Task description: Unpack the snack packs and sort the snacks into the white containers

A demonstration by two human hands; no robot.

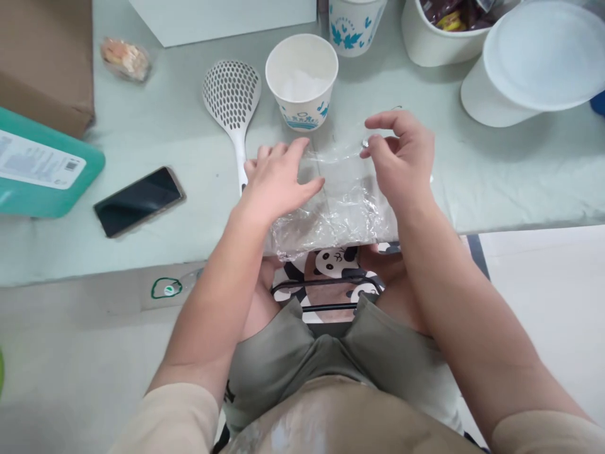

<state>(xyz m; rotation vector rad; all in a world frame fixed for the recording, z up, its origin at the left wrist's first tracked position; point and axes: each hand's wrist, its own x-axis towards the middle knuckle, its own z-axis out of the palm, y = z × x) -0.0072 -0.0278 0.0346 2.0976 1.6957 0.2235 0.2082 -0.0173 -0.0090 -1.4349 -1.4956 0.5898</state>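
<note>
My left hand (278,180) lies over the left part of a crinkled sheet of clear plastic film (340,195), with its fingers spread and nothing held in them. At the film's right edge is my right hand (401,154), its index finger stretched out above the thumb. A small shiny piece (365,144) shows at the thumb tip, pinched there; its kind is too small to make out. Just beyond both hands stands a paper cup (302,82) with blue print and something white inside. A white slotted skimmer (234,104) lies beside my left hand, its handle partly hidden.
On the left are a phone (139,200), a green container (45,173), a brown box (45,63) and a small wrapped item (125,60). Farther back stand another paper cup (354,28), a tub of wrapped packets (437,47) and a lidded white tub (501,88).
</note>
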